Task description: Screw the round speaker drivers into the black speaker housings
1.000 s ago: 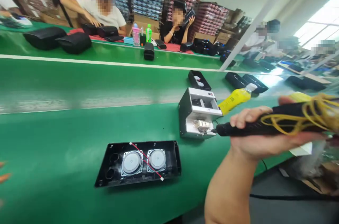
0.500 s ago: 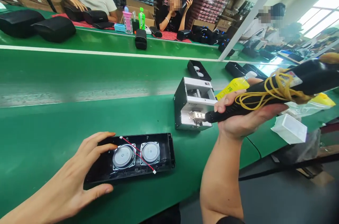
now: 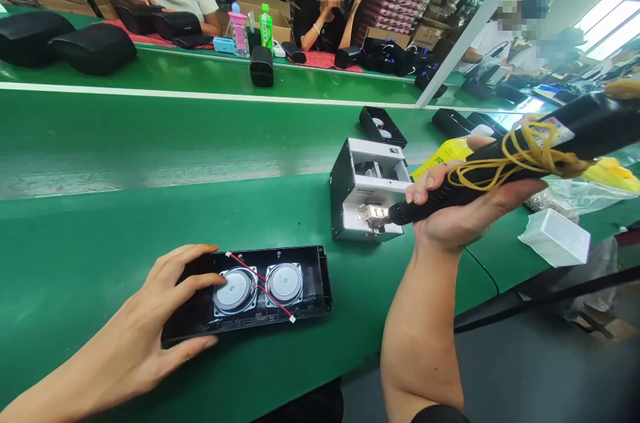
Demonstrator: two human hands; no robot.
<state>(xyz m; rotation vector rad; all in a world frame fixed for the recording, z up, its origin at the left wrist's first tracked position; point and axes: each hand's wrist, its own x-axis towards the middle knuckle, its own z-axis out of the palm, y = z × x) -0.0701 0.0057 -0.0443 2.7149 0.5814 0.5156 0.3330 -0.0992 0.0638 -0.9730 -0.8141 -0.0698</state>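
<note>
My left hand (image 3: 145, 316) grips the left part of a black speaker housing (image 3: 313, 286), thumb along the near edge and fingers over the far side. One fingertip touches the left of two round silver speaker drivers (image 3: 285, 283) inside. A red wire (image 3: 267, 294) with white plugs lies across them. My right hand (image 3: 457, 216) is wrapped around a black electric screwdriver (image 3: 590, 126) bound with yellow elastic bands (image 3: 530, 156). Its tip meets the metal outlet of a grey-and-black screw feeder (image 3: 343, 189); the bit's very end is too small to make out.
A second housing with drivers (image 3: 383, 126) lies behind the feeder. Yellow bottle (image 3: 443, 156) and white box (image 3: 555, 236) are at the right. A slanted pole (image 3: 475, 26) rises beyond. Across the green bench, co-workers sit among black speakers (image 3: 95, 46).
My left thumb has closed in against the housing's near edge, and a finger has moved onto the left driver. The screwdriver stays at the feeder outlet. The view has shifted slightly.
</note>
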